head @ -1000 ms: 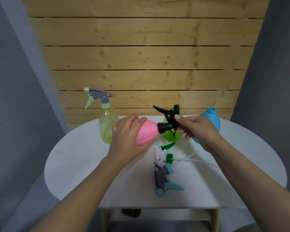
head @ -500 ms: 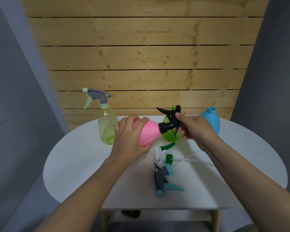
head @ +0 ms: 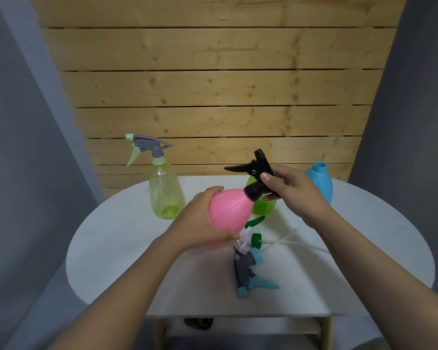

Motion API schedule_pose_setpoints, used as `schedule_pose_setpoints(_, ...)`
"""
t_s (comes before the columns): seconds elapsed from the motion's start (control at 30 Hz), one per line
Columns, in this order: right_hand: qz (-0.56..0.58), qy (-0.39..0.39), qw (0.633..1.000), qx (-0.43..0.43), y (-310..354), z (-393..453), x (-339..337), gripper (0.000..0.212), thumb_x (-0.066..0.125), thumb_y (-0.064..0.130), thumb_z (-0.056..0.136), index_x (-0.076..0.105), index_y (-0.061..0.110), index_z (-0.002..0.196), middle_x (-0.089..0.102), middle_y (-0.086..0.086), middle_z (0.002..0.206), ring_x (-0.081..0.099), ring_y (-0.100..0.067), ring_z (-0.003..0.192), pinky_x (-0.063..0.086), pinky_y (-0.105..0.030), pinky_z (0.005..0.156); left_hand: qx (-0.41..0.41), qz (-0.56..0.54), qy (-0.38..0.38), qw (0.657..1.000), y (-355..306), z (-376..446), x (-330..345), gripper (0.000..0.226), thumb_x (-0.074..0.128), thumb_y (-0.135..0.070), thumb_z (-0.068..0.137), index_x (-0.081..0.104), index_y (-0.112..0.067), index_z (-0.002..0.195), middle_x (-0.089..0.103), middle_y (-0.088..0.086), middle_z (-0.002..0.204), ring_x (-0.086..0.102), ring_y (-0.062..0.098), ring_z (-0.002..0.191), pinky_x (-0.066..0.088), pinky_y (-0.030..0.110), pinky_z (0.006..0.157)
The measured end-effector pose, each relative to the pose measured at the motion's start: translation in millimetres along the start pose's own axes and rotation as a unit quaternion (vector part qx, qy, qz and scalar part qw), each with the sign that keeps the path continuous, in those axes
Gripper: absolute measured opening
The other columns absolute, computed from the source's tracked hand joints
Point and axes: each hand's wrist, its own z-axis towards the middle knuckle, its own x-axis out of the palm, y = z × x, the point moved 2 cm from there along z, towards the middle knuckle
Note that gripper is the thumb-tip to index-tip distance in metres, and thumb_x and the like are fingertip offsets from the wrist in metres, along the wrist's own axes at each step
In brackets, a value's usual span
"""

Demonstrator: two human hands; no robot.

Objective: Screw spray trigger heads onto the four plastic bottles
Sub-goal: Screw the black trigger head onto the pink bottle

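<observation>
Gripping the round pink plastic bottle from its left side near the middle of the frame, the left hand curls its fingers around the belly, holding the bottle tilted above the white oval table with its neck pointing up and to the right. The right hand closes thumb and fingers on the black spray trigger head, whose collar sits on the pink bottle's neck and whose lever juts to the left. Behind them a bright green plastic bottle stands mostly hidden, and a blue plastic bottle with an open neck stands at the right, partly behind the right wrist. At the left of the table a clear yellow-green bottle stands upright, topped by a grey and mint trigger head. On the table below the hands lie a white and green trigger head with a pale tube running to the right, and just beside it a grey and teal trigger head. Wooden planks fill the upper frame.
</observation>
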Motion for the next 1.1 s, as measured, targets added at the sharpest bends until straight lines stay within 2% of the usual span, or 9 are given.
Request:
schedule_pose_setpoints(0.1,-0.003,-0.031,0.999,-0.006,2,1,1,0.013,0.058,0.025,0.089,0.065,0.020,0.079,0.071,-0.011,0.077,0.068,-0.016,0.062,0.056,-0.027,0.067,0.008,-0.041,-0.009,0.999,-4,-2,4,0.096,0.081,-0.057,0.038,0.037,-0.043,0.122,0.047,-0.017,0.115,0.053,0.011,0.101,0.052,0.026,0.071)
schedule_pose_setpoints(0.23,0.008,-0.083,0.996,0.011,5,6,-1,0.019,0.062,0.027,0.086,0.068,0.009,0.085,0.073,-0.014,0.079,0.071,-0.023,0.066,0.059,-0.036,0.067,0.021,0.014,-0.082,0.996,-12,-4,8,0.098,0.079,-0.058,0.042,0.032,-0.040,0.126,0.044,-0.011,0.120,0.050,0.012,0.097,0.051,0.030,0.074)
schedule_pose_setpoints(0.33,0.021,-0.095,0.995,0.036,4,8,2,0.026,0.062,0.027,0.086,0.068,0.003,0.094,0.072,-0.019,0.083,0.071,-0.024,0.067,0.059,-0.041,0.066,0.034,0.061,-0.118,0.991,-13,-4,10,0.102,0.082,-0.055,0.044,0.032,-0.033,0.131,0.045,-0.004,0.125,0.049,0.017,0.106,0.048,0.033,0.081)
schedule_pose_setpoints(0.47,0.041,-0.087,0.994,0.049,4,9,3,0.029,0.062,0.028,0.086,0.068,0.002,0.098,0.072,-0.013,0.083,0.070,-0.015,0.063,0.060,-0.028,0.058,0.053,0.082,-0.149,0.984,-10,1,12,0.104,0.083,-0.054,0.046,0.032,-0.027,0.133,0.045,0.000,0.130,0.047,0.020,0.112,0.043,0.032,0.085)
schedule_pose_setpoints(0.6,0.060,-0.019,0.997,0.038,4,6,12,0.039,0.055,0.034,0.089,0.057,0.008,0.117,0.071,-0.010,0.099,0.070,-0.016,0.088,0.058,-0.027,0.078,-0.013,-0.046,-0.119,0.992,2,9,16,0.108,0.084,-0.050,0.043,0.028,-0.029,0.133,0.038,-0.008,0.125,0.045,0.016,0.109,0.050,0.035,0.085)
schedule_pose_setpoints(0.7,0.054,0.003,0.997,0.050,2,6,22,0.049,0.051,0.038,0.090,0.044,0.013,0.132,0.066,-0.006,0.105,0.064,-0.016,0.101,0.052,-0.033,0.091,-0.072,-0.188,-0.118,0.972,11,17,22,0.105,0.083,-0.044,0.044,0.029,-0.030,0.133,0.039,-0.006,0.125,0.048,0.018,0.108,0.052,0.031,0.074)
schedule_pose_setpoints(0.77,0.019,0.022,0.998,0.055,-2,6,31,0.046,0.047,0.039,0.092,0.046,0.016,0.131,0.063,-0.006,0.115,0.063,-0.016,0.102,0.049,-0.036,0.095,-0.078,-0.245,-0.135,0.957,15,24,24,0.097,0.084,-0.038,0.052,0.028,-0.031,0.132,0.039,-0.002,0.125,0.048,0.020,0.108,0.049,0.025,0.069)
schedule_pose_setpoints(0.93,-0.036,0.083,0.995,0.045,-12,13,55,0.039,0.034,0.033,0.098,0.051,0.019,0.131,0.059,-0.004,0.129,0.056,-0.017,0.112,0.043,-0.037,0.101,-0.111,-0.278,-0.147,0.943,26,45,35,0.092,0.077,-0.034,0.070,0.016,-0.025,0.139,0.028,0.006,0.136,0.044,0.027,0.116,0.048,0.046,0.093)
schedule_pose_setpoints(1.1,-0.033,0.086,0.994,0.065,-25,24,67,0.041,0.031,0.036,0.098,0.048,0.025,0.133,0.053,0.001,0.136,0.050,-0.015,0.122,0.039,-0.036,0.105,-0.126,-0.277,-0.163,0.938,38,54,44,0.092,0.075,-0.024,0.073,0.013,-0.025,0.141,0.024,0.009,0.138,0.042,0.029,0.118,0.048,0.046,0.094)
